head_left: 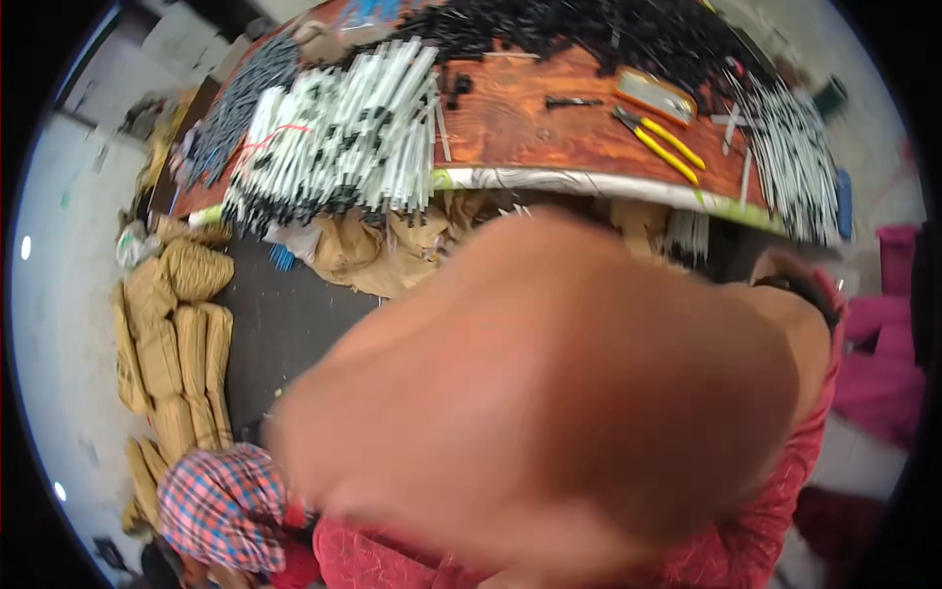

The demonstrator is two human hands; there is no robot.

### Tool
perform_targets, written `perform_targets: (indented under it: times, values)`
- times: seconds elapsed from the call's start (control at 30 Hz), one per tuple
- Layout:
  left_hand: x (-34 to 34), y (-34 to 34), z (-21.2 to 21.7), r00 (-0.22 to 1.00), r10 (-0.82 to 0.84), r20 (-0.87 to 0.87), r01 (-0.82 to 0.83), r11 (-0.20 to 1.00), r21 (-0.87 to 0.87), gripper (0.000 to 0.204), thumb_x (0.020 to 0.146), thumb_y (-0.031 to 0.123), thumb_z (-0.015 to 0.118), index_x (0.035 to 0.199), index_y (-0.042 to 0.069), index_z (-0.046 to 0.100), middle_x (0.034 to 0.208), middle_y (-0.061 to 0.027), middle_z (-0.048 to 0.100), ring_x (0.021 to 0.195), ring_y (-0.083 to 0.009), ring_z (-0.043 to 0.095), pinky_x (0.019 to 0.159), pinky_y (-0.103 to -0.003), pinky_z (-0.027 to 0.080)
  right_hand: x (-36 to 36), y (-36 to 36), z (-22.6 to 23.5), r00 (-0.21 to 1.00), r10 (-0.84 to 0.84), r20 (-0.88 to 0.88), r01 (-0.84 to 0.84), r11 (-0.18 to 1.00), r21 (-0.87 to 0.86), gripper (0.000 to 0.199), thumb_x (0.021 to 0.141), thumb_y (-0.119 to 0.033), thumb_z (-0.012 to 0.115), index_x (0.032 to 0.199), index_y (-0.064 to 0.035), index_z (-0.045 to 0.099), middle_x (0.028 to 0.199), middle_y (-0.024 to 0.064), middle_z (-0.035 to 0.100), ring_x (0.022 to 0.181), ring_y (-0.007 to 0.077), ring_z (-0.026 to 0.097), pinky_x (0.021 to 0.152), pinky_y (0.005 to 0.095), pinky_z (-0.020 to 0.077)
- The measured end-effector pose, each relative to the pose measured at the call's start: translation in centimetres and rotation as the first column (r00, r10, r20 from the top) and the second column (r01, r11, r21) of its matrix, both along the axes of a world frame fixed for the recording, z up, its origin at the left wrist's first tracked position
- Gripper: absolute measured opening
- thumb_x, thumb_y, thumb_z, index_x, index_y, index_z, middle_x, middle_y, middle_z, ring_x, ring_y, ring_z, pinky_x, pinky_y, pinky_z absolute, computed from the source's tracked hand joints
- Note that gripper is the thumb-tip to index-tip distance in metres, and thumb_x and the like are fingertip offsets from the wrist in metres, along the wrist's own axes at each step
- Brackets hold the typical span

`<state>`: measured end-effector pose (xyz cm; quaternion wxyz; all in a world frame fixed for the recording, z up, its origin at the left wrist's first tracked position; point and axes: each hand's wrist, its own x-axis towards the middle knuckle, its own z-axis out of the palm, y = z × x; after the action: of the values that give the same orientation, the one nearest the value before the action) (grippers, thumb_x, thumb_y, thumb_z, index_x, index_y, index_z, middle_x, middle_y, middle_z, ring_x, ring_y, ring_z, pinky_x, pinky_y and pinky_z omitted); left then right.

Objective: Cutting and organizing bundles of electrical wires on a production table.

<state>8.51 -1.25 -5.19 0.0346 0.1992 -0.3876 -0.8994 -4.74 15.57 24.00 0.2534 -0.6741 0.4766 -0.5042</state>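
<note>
My right hand (549, 393) is raised very close to the camera and fills the middle of the picture. It is smeared by motion, and its fingers cannot be made out. A dark band (800, 285) circles the wrist, and a red patterned sleeve (785, 491) covers the arm behind it. My left hand does not show. Beyond the hand, the wooden table (510, 118) carries a big pile of pale rods with black ends (334, 137). Yellow-handled pliers (659, 143) lie on the table beside an orange-edged box (655, 95).
Black parts (589, 34) are heaped along the table's far side. Grey rods (240, 108) lie at the left, and more pale rods (800, 157) at the right. Brown wrapped bundles (177, 344) line the left floor. A person in a checked shirt (226, 506) is at lower left.
</note>
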Motion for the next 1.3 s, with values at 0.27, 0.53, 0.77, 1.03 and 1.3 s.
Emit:
perform_targets:
  times: [0.27,0.53,0.77,1.03,1.3]
  values:
    - [1.1,-0.7,-1.2,0.955,-0.056,-0.29,0.05,0.998,-0.028,0.044,0.093,0.011,0.064,0.135,0.002,0.053,0.106,0.0,0.061,0.092,-0.0085,0.059,0.081,-0.02,0.049,3.9,3.9,-1.5,0.976,-0.188,0.11,0.185,0.982,0.033,0.017,0.085,0.0,0.064,0.102,0.001,0.069,0.092,0.0119,0.072,0.084,0.0202,0.07,0.066,0.0334,0.0547]
    - [1.7,-1.9,-4.5,0.968,-0.042,-0.248,0.049,0.999,0.022,0.047,0.093,0.011,0.065,0.137,0.001,0.05,0.092,0.0043,0.056,0.081,-0.0077,0.056,0.073,-0.025,0.049,5.6,8.1,-0.2,0.946,-0.307,0.108,0.305,0.952,0.034,0.014,0.085,0.0,0.063,0.098,0.0014,0.067,0.089,0.0131,0.071,0.082,0.0227,0.069,0.065,0.0345,0.0543]
    - [1.4,-1.9,-4.6,0.983,0.016,-0.184,-0.003,0.997,0.071,0.052,0.089,0.006,0.066,0.138,0.001,0.048,0.099,0.0025,0.058,0.089,-0.0099,0.057,0.082,-0.027,0.05,5.0,10.5,0.7,0.925,-0.365,0.103,0.359,0.931,0.07,0.011,0.084,-0.001,0.063,0.094,0.0018,0.066,0.086,0.0143,0.07,0.08,0.025,0.069,0.064,0.0355,0.0539]
    - [0.0,0.4,1.0,0.987,0.142,-0.078,-0.146,0.988,-0.044,0.059,0.084,0.005,0.069,0.139,-0.002,0.047,0.099,0.0032,0.057,0.09,-0.0073,0.056,0.084,-0.022,0.048,4.3,9.4,0.7,0.927,-0.325,0.186,0.318,0.946,0.064,0.008,0.084,-0.002,0.062,0.09,0.0023,0.064,0.083,0.0155,0.069,0.078,0.0275,0.069,0.064,0.0366,0.0534]
    - [0.4,0.5,0.1,0.985,0.146,-0.095,-0.15,0.988,-0.036,0.061,0.084,0.007,0.07,0.139,-0.003,0.047,0.106,0.0017,0.057,0.093,-0.007,0.053,0.088,-0.022,0.044,5.5,7.8,-0.2,0.921,-0.245,0.302,0.235,0.969,0.07,0.006,0.084,-0.003,0.062,0.086,0.0027,0.063,0.08,0.0168,0.068,0.076,0.03,0.068,0.063,0.0377,0.053]
